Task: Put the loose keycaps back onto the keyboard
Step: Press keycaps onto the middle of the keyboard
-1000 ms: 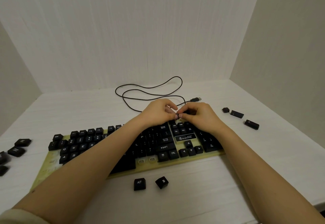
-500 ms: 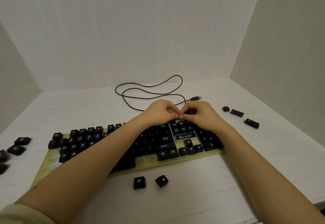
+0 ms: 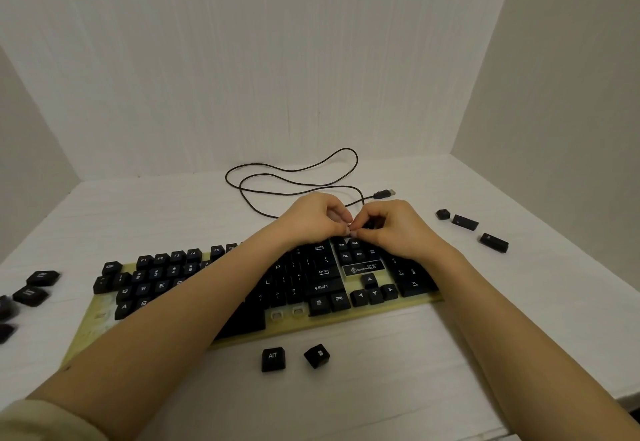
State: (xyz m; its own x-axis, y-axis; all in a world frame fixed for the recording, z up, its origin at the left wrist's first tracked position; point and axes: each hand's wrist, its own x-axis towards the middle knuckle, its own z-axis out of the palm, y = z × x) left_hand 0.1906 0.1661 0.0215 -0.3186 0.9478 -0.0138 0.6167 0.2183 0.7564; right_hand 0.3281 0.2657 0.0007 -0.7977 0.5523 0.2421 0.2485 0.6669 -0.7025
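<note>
Spanning the desk point(image 3: 398, 388) middle, the keyboard point(image 3: 323, 287) shows two bare sockets on its near side. I see the left hand point(image 3: 311, 219) and right hand point(image 3: 398, 227) curled, fingertips meeting above its far side; whether they pinch a keycap I cannot tell. Loose keycaps lie near the desk's front edge point(image 3: 273, 358), right edge point(image 3: 465, 222) and left edge point(image 3: 31, 295).

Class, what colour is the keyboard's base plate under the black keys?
Pale yellow base plate, seen best in the head view.
</note>
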